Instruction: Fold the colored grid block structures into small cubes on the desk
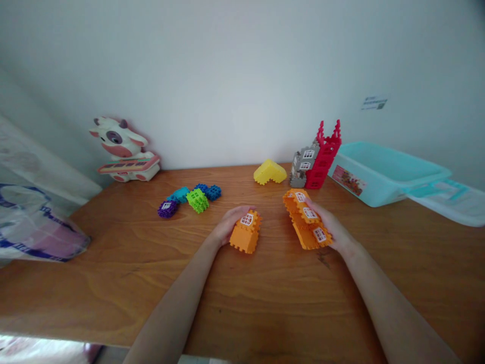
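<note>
the left hand (227,230) is closed around the small orange plastic block section with one white window (246,231). the fingers wrap its far side and the section rests on the brown wooden table (265,303), just left of centre. the right hand (335,230) is closed along the long orange plastic block wall with three white windows (307,220). the thumb lies on the window face, the fingers are hidden behind it, and the wall tilts away from the person. the two orange parts are near each other but apart.

handling, as judged from the view:
- both parts appear light and stiff, made of hollow moulded plastic.
- the toothed edges give a sure hold, so slipping looks unlikely.
- the long wall is several blocks pressed together and it may separate at a joint if bent. support it along its length.
- take hold on the flat faces beside the windows and leave the toothed edges free.

further back on the table lie a yellow angled plastic block piece (270,172), a grey and red block tower (316,159) and a cluster of small purple, teal, green and blue blocks (189,198). a pale teal plastic storage bin (379,172) sits at the right. a white and pink cow toy (123,149) stands against the wall at the left.
</note>
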